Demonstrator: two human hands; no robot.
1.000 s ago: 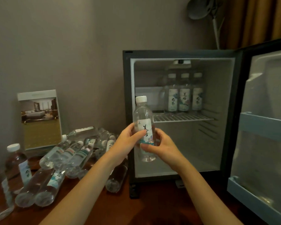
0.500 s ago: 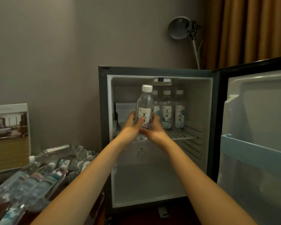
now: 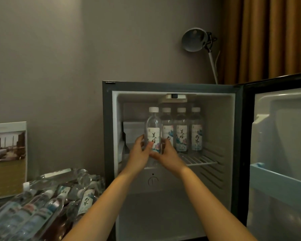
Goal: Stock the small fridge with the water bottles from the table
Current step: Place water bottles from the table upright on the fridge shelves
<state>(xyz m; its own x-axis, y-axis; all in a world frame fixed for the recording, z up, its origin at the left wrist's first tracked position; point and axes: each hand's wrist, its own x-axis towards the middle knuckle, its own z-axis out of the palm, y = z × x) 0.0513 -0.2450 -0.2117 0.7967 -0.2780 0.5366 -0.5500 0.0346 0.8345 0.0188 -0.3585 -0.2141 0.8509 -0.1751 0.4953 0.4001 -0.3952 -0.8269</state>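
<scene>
A clear water bottle (image 3: pixel 153 129) with a white cap and a white label stands upright inside the open small fridge (image 3: pixel 108 129), at the left of the wire shelf (image 3: pixel 200 160). My left hand (image 3: pixel 139 154) grips its lower left side and my right hand (image 3: pixel 166 153) grips its lower right side. Three more bottles (image 3: pixel 182 131) stand in a row to its right on the shelf. A heap of lying bottles (image 3: pixel 47 200) covers the table at lower left. The held bottle's base is hidden behind my fingers.
The fridge door (image 3: pixel 281 153) hangs open at right, with a pale blue door rack (image 3: pixel 274 178). A framed picture card (image 3: pixel 7 159) leans on the wall at left. A desk lamp (image 3: pixel 196 40) stands behind the fridge, beside a brown curtain (image 3: pixel 268 37). The fridge's lower compartment holds nothing visible.
Both hands carried the bottle up from in front of the fridge's lower part and deeper in, to the shelf beside the three standing bottles. The view shifted right and closer.
</scene>
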